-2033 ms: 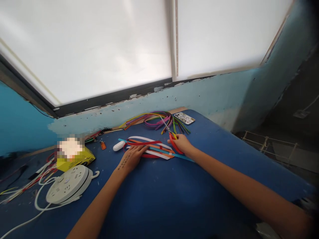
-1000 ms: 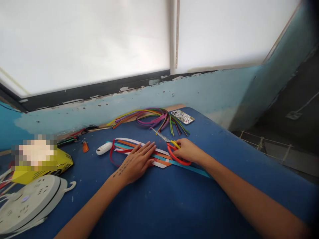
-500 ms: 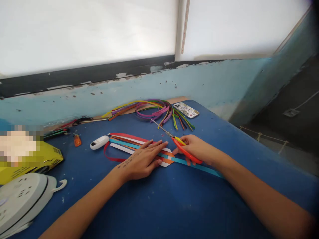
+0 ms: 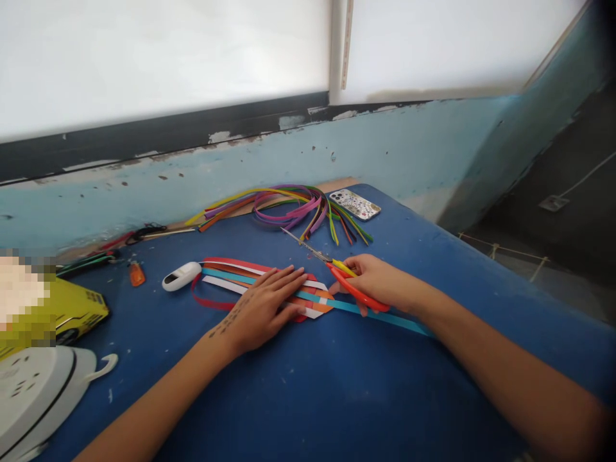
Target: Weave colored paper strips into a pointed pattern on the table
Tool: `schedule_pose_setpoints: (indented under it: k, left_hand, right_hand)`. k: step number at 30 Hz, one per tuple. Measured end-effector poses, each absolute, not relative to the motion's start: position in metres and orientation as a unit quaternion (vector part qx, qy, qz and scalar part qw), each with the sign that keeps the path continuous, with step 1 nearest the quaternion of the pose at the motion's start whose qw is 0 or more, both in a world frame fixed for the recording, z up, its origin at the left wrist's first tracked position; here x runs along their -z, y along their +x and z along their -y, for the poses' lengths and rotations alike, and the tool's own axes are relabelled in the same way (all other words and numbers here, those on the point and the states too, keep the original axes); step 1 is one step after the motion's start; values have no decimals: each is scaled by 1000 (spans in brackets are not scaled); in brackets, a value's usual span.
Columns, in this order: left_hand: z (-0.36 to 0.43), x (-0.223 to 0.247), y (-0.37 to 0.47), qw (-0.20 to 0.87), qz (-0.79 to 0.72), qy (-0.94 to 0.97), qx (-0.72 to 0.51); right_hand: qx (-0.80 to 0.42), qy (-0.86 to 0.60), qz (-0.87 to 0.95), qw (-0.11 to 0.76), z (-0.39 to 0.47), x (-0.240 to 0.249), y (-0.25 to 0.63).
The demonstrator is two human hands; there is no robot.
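Note:
My left hand (image 4: 269,308) lies flat, fingers stretched out, on a woven bundle of paper strips (image 4: 315,309) in red, white, orange and blue. In my right hand (image 4: 380,282) are scissors (image 4: 353,289) with red and yellow handles. Their blades point up and to the left, above the table and clear of the weave. A long blue strip (image 4: 394,319) runs out of the weave to the right, passing under my right hand. A white oval device (image 4: 181,276) rests against the strips' left ends, where a red strip (image 4: 205,298) curls outward.
Loose coloured strips (image 4: 308,205) lie coiled at the back of the blue table (image 4: 327,398), beside a patterned phone (image 4: 356,204). To the left are an orange clip (image 4: 136,274), a yellow box-like thing (image 4: 81,305) and a white round-edged case (image 4: 43,398).
The view has shifted slightly. My left hand has slid a little left on the weave, baring more of its right end. The scissors stay in my right hand.

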State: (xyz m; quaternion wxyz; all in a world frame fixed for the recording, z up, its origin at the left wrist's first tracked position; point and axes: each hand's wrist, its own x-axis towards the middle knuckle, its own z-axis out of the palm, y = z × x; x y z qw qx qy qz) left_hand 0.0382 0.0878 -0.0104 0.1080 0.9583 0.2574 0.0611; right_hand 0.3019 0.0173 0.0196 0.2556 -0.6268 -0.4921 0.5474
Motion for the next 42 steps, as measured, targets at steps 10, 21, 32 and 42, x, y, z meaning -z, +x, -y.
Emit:
schedule_pose_setpoints:
  k: [10, 21, 32, 42]
  left_hand:
    - [-86, 8, 45, 136, -245, 959, -28]
    - [-82, 8, 50, 135, -230, 963, -32]
    - [-76, 11, 55, 139, -238, 960, -43]
    - [-68, 12, 58, 128, -258, 956, -55]
  right_hand:
    - [-561, -611, 489, 272, -14, -20, 302]
    - [-560, -607, 492, 275, -15, -17, 303]
    - [-550, -611, 498, 277, -15, -18, 302]
    - [-479, -620, 550, 289, -13, -10, 302]
